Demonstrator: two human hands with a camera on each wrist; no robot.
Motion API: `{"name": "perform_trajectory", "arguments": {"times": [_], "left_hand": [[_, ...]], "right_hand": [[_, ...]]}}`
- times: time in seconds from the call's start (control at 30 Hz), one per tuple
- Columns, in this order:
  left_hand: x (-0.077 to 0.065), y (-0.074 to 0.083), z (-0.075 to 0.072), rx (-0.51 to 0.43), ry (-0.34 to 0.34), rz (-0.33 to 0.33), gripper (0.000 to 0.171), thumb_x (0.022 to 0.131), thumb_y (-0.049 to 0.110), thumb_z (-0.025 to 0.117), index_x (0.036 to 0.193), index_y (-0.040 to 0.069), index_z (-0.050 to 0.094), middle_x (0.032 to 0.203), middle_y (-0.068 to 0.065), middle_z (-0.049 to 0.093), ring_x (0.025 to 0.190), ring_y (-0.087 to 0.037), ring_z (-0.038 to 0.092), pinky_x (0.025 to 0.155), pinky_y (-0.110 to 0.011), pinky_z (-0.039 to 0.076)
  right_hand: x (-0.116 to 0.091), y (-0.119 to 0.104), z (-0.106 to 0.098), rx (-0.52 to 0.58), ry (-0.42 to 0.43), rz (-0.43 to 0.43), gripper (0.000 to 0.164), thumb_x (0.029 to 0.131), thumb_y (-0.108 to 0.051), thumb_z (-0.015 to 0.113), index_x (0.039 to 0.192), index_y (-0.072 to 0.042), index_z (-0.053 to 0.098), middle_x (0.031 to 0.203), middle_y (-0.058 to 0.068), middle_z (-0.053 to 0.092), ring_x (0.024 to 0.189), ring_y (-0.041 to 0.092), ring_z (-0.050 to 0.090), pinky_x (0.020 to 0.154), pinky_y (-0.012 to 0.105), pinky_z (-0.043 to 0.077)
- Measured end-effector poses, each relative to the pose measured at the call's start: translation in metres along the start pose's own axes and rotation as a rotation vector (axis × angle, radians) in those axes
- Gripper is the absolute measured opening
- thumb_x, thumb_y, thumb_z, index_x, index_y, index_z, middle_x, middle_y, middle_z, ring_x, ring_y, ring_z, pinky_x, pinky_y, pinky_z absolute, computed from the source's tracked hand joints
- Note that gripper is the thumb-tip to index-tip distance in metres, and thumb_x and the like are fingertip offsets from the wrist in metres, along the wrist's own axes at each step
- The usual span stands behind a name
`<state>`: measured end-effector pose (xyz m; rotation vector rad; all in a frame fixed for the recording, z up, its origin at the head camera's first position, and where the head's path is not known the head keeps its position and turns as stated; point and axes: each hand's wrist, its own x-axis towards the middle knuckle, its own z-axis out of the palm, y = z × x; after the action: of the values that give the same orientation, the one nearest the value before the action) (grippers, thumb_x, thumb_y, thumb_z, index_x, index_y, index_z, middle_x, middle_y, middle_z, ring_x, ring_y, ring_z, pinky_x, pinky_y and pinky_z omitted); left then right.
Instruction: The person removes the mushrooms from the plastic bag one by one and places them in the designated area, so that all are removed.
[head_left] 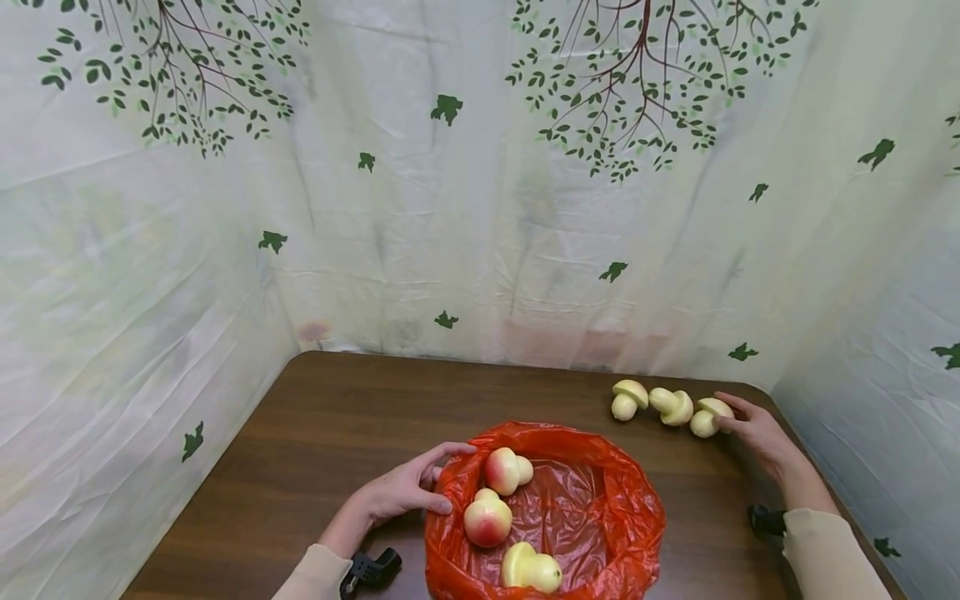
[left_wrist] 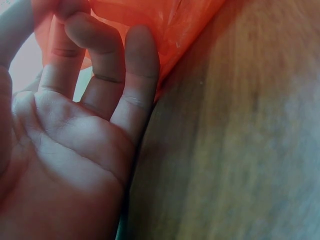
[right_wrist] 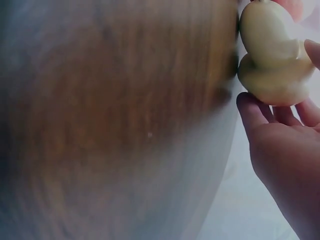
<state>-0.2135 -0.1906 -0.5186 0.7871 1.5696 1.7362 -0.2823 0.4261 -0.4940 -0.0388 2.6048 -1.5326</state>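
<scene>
My right hand (head_left: 765, 442) pinches a cream toy mushroom (head_left: 703, 422) between thumb and fingers at the back right of the table. In the right wrist view that mushroom's pale stem and cap stand at the fingertips. Two more cream mushrooms, a middle one (head_left: 672, 406) and a left one (head_left: 628, 400), lie in a row beside it. My left hand (head_left: 401, 490) grips the left rim of an open red plastic bag (head_left: 633, 500), its fingers partly behind the plastic in the left wrist view. Inside lie two pink-and-cream mushrooms (head_left: 487, 521) and one yellow mushroom (head_left: 531, 568).
The brown wooden table (head_left: 360, 408) meets a pale leaf-printed curtain (head_left: 480, 250) at its back and sides. A black wrist device (head_left: 369, 572) is strapped at the left wrist, and another (head_left: 767, 520) at the right.
</scene>
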Motion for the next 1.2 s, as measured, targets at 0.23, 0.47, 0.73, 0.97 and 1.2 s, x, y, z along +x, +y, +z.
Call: {"name": "perform_trajectory", "arguments": {"times": [0.23,0.47,0.73,0.97,1.2], "left_hand": [[0.000,-0.002,0.001,-0.004,0.007,0.001,0.075,0.102,0.009,0.070,0.165,0.014,0.029,0.117,-0.010,0.077,0.101,-0.019,0.079,0.088,-0.039,0.066],[0.000,-0.004,0.000,-0.003,0.003,-0.001,0.075,0.102,0.010,0.069,0.165,0.015,0.028,0.117,-0.010,0.077,0.100,-0.020,0.080,0.087,-0.040,0.067],[0.000,-0.002,0.000,0.001,0.005,0.008,0.076,0.101,0.011,0.070,0.165,0.014,0.028,0.112,-0.007,0.078,0.097,-0.018,0.080,0.087,-0.038,0.067],[0.000,0.000,0.001,0.002,0.006,0.005,0.076,0.101,0.011,0.070,0.165,0.014,0.028,0.116,-0.009,0.077,0.100,-0.018,0.079,0.088,-0.039,0.066],[0.000,0.000,0.001,-0.003,0.005,0.002,0.076,0.101,0.011,0.070,0.165,0.014,0.028,0.120,-0.013,0.076,0.101,-0.020,0.080,0.089,-0.041,0.066]], "right_hand": [[0.001,0.000,0.002,0.009,-0.001,0.013,0.075,0.109,-0.026,0.060,0.162,0.012,0.024,0.161,0.037,0.029,0.101,-0.022,0.041,0.085,0.007,0.039],[0.002,0.005,0.001,0.000,0.008,0.004,0.074,0.109,-0.026,0.061,0.162,0.012,0.025,0.152,0.022,0.047,0.102,-0.021,0.043,0.085,0.007,0.039],[-0.001,0.000,-0.001,0.068,0.052,-0.010,0.077,0.109,-0.030,0.062,0.165,0.007,0.024,0.128,-0.031,0.049,0.122,-0.014,0.043,0.090,0.005,0.038],[-0.007,-0.011,-0.002,0.106,0.121,-0.032,0.079,0.109,-0.032,0.061,0.168,0.000,0.020,0.160,-0.011,0.043,0.143,-0.005,0.037,0.100,0.003,0.032],[-0.015,-0.037,-0.001,0.220,0.114,-0.148,0.074,0.108,-0.026,0.063,0.170,-0.013,0.024,0.157,-0.019,0.045,0.136,-0.015,0.040,0.103,0.004,0.032]]}}
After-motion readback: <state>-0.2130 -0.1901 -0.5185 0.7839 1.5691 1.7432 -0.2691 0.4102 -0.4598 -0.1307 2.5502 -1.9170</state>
